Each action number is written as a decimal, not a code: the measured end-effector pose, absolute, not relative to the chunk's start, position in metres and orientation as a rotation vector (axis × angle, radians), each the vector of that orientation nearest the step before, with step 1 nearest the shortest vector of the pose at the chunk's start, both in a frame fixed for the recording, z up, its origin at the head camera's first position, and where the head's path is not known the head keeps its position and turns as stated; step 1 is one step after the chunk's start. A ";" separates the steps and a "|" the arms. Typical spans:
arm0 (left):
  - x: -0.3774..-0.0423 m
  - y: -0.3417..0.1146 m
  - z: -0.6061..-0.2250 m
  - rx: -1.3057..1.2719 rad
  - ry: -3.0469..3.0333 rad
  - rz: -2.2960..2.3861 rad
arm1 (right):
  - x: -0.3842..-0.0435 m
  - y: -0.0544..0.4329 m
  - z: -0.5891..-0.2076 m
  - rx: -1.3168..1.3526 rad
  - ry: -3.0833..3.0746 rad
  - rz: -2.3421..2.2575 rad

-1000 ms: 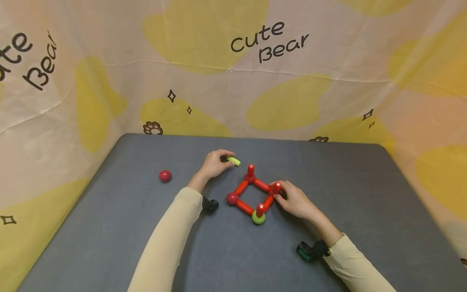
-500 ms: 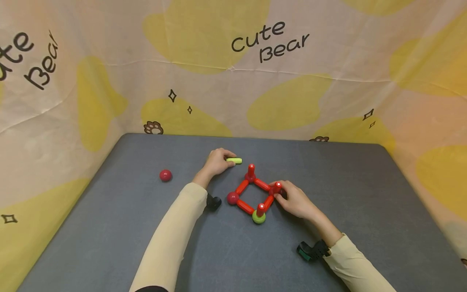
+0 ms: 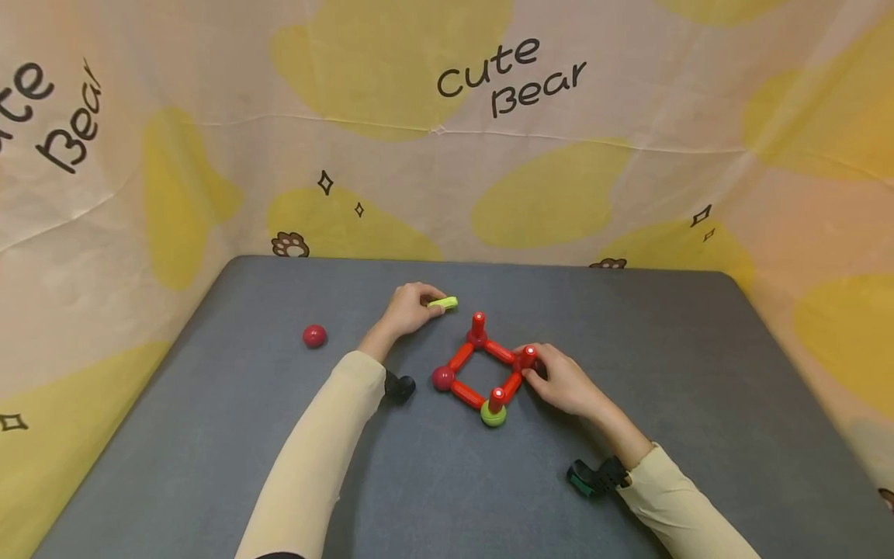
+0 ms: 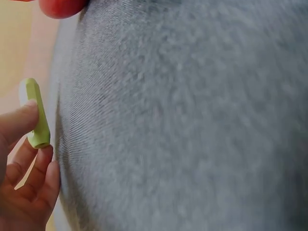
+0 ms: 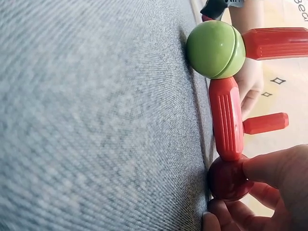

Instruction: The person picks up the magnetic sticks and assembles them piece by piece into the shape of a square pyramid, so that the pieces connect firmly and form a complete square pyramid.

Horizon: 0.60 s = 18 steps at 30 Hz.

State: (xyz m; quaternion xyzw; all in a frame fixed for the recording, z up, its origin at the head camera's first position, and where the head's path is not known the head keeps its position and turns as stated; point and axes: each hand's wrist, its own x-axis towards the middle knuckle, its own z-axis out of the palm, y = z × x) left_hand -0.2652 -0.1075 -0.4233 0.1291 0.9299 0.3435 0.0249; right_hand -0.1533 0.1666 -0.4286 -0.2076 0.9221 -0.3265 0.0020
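In the head view my left hand (image 3: 408, 309) pinches a light green toy building rod (image 3: 443, 302) between thumb and fingers, above the far part of the table. The left wrist view shows the thumb across the green rod's side. To its right lies a square of red rods (image 3: 466, 394) joined by balls at the corners. My right hand (image 3: 562, 380) grips the dark red ball (image 5: 226, 179) at the right corner. Short red rods stand upright on the far ball (image 3: 476, 338), the gripped ball and the near green ball (image 3: 493, 414). A red ball (image 3: 443, 378) forms the left corner.
A loose red ball (image 3: 314, 336) lies on the grey table (image 3: 433, 481), left of my left forearm. A printed cloth (image 3: 391, 171) hangs behind the table and along its sides. Each wrist wears a dark camera mount (image 3: 597, 477).
The green rod has turned in my left hand, its free end swinging from pointing toward me to tilting slightly away. My right hand and the square stay where they were.
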 end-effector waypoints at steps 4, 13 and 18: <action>-0.261 -0.110 -0.420 0.401 2.864 1.099 | -0.154 0.166 -0.429 -0.645 2.895 -1.022; -0.245 -0.116 -0.411 0.487 2.822 1.222 | -0.153 0.166 -0.428 -0.609 2.893 -1.022; -0.231 -0.117 -0.404 0.556 2.800 1.269 | -0.153 0.166 -0.429 -0.607 2.897 -1.014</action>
